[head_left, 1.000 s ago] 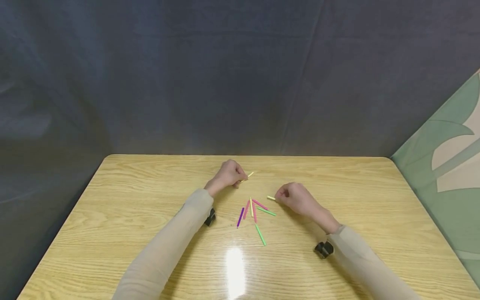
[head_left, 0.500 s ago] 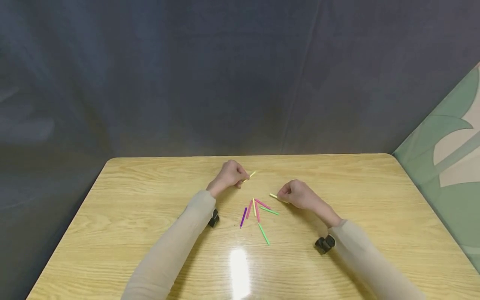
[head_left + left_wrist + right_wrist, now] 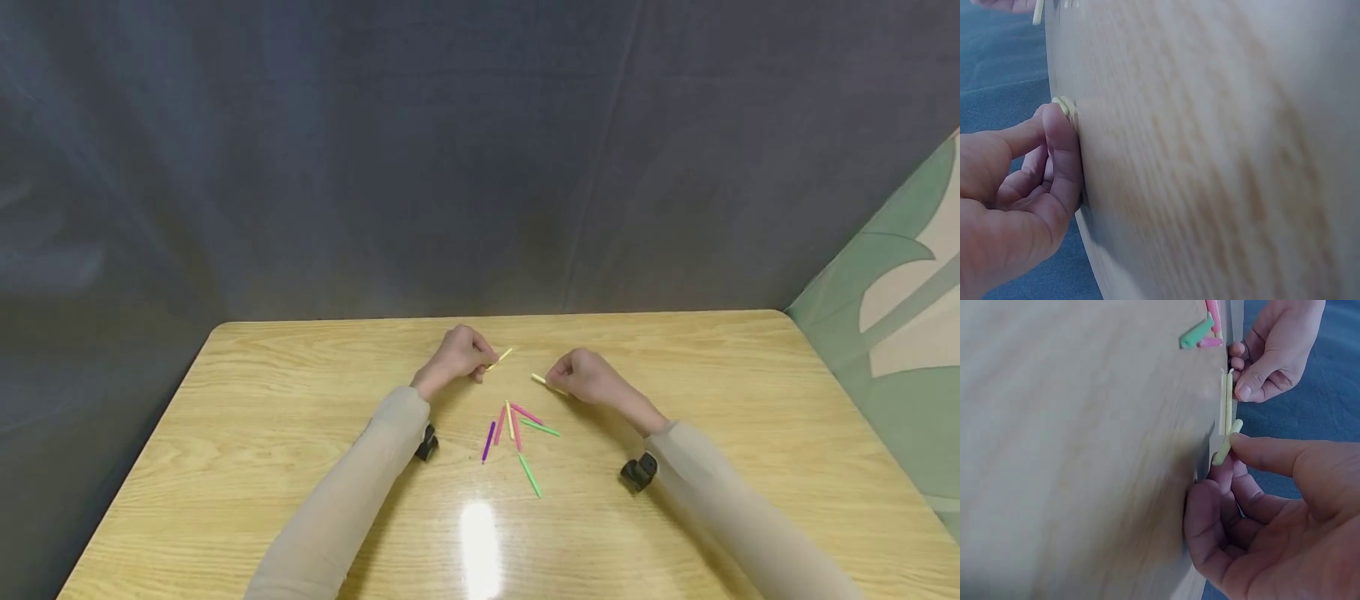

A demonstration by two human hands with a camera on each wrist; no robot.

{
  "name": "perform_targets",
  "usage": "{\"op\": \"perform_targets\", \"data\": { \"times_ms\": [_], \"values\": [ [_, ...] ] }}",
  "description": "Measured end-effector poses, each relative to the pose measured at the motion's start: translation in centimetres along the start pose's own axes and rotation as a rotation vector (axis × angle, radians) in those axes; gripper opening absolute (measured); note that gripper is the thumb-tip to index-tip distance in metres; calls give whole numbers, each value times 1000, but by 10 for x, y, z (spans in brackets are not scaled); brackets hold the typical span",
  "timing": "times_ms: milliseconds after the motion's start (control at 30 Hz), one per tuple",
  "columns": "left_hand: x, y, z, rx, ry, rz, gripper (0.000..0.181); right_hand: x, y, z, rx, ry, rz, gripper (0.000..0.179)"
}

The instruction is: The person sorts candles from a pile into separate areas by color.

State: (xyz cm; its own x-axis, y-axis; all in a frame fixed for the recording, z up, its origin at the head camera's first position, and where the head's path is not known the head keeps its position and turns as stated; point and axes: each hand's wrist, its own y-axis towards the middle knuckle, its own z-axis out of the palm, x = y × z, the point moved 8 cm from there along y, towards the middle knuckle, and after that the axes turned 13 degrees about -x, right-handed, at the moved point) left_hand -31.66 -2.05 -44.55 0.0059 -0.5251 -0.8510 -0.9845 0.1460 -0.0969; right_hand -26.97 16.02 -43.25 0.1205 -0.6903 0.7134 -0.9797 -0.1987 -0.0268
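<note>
In the head view my left hand (image 3: 456, 357) pinches a thin pale yellow stick (image 3: 506, 355) close to the tabletop, its free end pointing up and right. To its right, my right hand (image 3: 591, 378) pinches another yellow stick (image 3: 538, 379) between thumb and fingers; the right wrist view shows this short stick (image 3: 1229, 442) tilted in the fingertips. The two sticks appear apart in the head view. In the left wrist view, fingers mostly cover the left stick (image 3: 1062, 105).
Nearer the body lies a loose group: a purple stick (image 3: 488, 442), pink sticks (image 3: 517, 429), a yellow stick (image 3: 510, 419) and green sticks (image 3: 530, 476). The wooden table (image 3: 285, 417) ends at a dark curtain (image 3: 480, 167) behind; patterned fabric (image 3: 900, 333) hangs right.
My right hand has moved away from the body with its yellow stick, and slightly left in the last half second. The left hand holds its stick in about the same place.
</note>
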Motion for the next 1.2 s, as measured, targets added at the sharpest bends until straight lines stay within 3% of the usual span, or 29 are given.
{"op": "perform_targets", "data": {
  "times_ms": [500,1200],
  "values": [
    [-3,1,1,26,74,3,13,4,24,5,-5,45,39,19],
    [-6,-2,4,41,24,-19,13,1,42,6,-29,52,45,20]
  ]
}}
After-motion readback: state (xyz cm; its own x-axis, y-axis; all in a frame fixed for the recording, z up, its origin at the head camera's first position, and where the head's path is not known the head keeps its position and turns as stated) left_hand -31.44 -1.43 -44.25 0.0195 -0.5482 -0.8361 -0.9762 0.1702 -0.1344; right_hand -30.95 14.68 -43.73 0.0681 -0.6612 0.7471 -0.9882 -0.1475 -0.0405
